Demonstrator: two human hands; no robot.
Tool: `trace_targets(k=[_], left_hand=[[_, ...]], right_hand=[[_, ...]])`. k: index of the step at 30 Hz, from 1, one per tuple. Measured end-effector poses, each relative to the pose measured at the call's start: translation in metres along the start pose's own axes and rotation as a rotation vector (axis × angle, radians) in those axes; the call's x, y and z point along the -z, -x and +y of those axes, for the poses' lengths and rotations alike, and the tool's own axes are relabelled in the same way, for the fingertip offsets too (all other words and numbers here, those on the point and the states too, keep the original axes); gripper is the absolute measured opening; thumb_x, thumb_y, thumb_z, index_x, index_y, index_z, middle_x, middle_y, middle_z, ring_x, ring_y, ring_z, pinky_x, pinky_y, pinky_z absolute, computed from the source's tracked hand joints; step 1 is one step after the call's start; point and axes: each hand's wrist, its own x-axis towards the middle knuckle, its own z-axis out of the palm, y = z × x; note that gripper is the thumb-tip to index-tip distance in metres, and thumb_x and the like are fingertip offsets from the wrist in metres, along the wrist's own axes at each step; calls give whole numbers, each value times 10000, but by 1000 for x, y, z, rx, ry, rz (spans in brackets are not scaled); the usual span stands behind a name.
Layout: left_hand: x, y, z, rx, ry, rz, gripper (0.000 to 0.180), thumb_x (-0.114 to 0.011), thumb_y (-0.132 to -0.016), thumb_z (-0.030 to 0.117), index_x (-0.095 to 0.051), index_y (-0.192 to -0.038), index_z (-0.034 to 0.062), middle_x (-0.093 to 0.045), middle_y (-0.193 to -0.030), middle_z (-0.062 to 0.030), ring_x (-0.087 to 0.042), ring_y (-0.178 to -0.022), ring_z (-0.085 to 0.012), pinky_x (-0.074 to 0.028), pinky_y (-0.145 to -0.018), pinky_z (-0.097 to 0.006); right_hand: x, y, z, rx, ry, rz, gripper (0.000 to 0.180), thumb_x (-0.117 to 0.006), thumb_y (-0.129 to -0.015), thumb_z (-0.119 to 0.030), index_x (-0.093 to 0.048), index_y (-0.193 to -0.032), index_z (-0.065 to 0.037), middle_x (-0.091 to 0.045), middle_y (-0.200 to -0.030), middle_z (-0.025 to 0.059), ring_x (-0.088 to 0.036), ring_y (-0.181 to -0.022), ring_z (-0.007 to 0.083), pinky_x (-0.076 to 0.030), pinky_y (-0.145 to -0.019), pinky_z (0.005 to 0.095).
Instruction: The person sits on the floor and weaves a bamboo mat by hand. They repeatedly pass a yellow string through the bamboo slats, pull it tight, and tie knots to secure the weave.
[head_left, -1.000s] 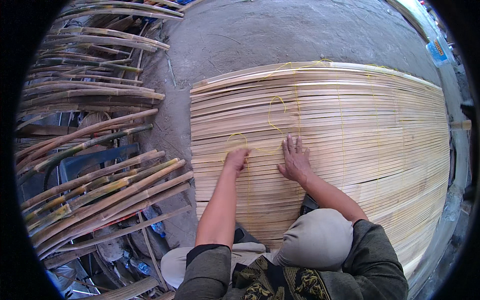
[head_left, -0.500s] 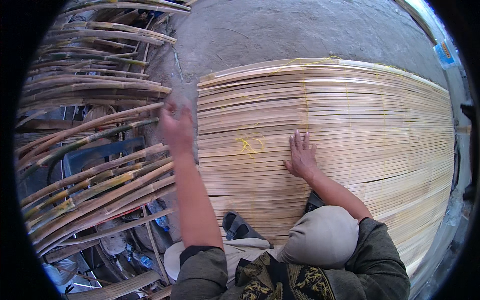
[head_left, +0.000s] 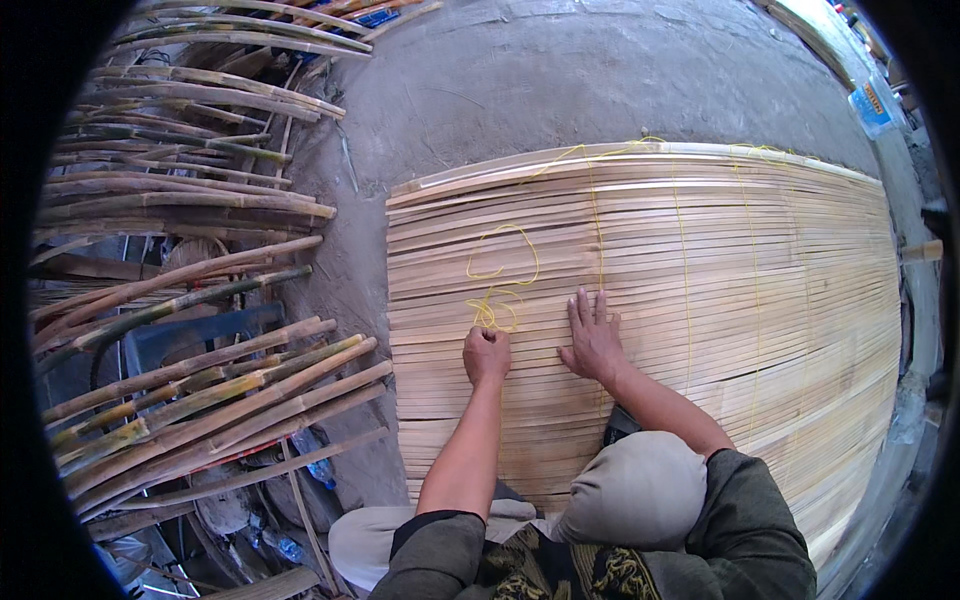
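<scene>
My left hand (head_left: 487, 355), fingers curled closed, pinches the yellow string (head_left: 488, 303), which loops over the mat (head_left: 720, 300) ahead of it. My right hand (head_left: 594, 338) lies flat on the slats, gripping nothing. Beyond the mat, on the floor (head_left: 560, 75), a blue tub (head_left: 872, 118) bears an orange printed label (head_left: 874, 98).

Below the left grip (head_left: 487, 353), the person wears a charcoal shirt (head_left: 755, 520) with elbow-length sleeves, a black-edged left cuff (head_left: 432, 524), a gold-patterned black front panel (head_left: 568, 566), beige trousers (head_left: 640, 485) and dark footwear (head_left: 622, 424).
</scene>
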Motion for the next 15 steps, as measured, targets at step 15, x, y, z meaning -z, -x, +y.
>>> trace_targets(k=[15], left_hand=[[26,-26,1,445,1096,-555,117,-634,-853,164,-598,-933,87,-655,-807,-62,-483,-485,-130,-388,-409,-294]], right_hand=[[-3,1,3,-3,-2,-17,985,-640,-890,-554,-213,-1613,-38,-101,-1700,207,-90,-1535,523,-297,-1109,725]])
